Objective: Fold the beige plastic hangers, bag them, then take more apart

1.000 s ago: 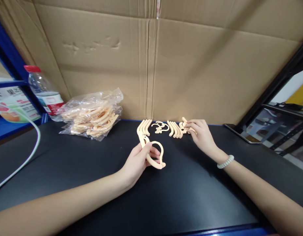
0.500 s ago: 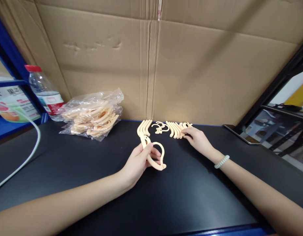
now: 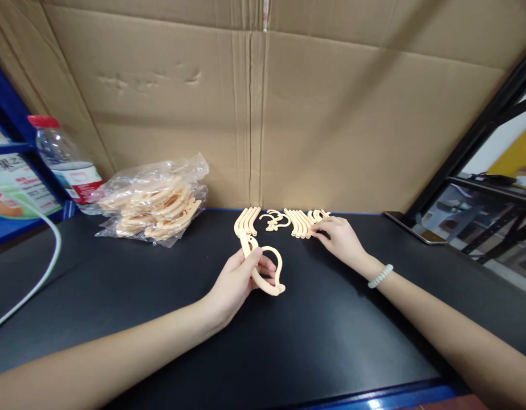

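Observation:
My left hand (image 3: 239, 279) is closed around beige plastic clothes-hanger parts (image 3: 263, 283), a curved arm with a rounded hook beside it, held above the black table. Farther back on the right, my right hand (image 3: 340, 239) pinches the end of a curved hanger arm (image 3: 309, 229) at the near right of a row. Fingertips hide part of that piece. Several like arms (image 3: 297, 224) lie side by side there. Another group of curved arms (image 3: 247, 221) lies to the left, and loose hooks (image 3: 274, 220) rest between the groups.
A clear plastic bag (image 3: 154, 199) full of beige hanger parts sits at the back left, near a red-capped bottle (image 3: 68, 165). A white cable (image 3: 53, 256) curves along the left side. A phone-like flat object (image 3: 414, 228) lies back right. Cardboard (image 3: 352, 114) stands behind the table.
The view has shifted slightly, so everything sits a little farther left. My left hand keeps its hold on the hanger parts. My right hand stays at the right row, fingertips at an arm's end.

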Available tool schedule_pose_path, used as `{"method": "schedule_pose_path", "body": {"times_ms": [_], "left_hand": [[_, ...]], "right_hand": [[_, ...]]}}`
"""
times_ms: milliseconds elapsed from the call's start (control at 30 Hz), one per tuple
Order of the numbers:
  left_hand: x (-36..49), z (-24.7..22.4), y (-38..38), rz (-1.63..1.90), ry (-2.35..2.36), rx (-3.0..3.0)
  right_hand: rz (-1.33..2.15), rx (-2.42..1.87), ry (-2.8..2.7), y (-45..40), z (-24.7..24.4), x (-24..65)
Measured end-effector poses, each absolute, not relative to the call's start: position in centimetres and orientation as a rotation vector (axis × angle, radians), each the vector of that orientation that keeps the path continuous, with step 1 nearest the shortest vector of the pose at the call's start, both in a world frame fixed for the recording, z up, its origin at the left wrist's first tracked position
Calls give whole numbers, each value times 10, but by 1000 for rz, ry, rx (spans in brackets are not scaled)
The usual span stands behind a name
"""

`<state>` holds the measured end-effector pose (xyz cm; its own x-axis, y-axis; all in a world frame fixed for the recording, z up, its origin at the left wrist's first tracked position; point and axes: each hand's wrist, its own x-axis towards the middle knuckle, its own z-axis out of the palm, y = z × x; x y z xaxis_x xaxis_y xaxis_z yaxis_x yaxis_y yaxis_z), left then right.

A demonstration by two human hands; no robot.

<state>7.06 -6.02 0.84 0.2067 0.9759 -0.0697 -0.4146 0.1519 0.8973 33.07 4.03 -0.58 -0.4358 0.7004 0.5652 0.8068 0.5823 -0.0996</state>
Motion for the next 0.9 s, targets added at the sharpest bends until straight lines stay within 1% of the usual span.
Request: {"method": "schedule_pose_path", "body": {"times_ms": [400,900], "left_hand": [[70,9,-60,1160,805,889],[68,6,-58,1128,790,935]], "right_hand": [[-299,-1263,-2288,35,-4,327],[-215,-1146,-2312,28,-3,319]]}}
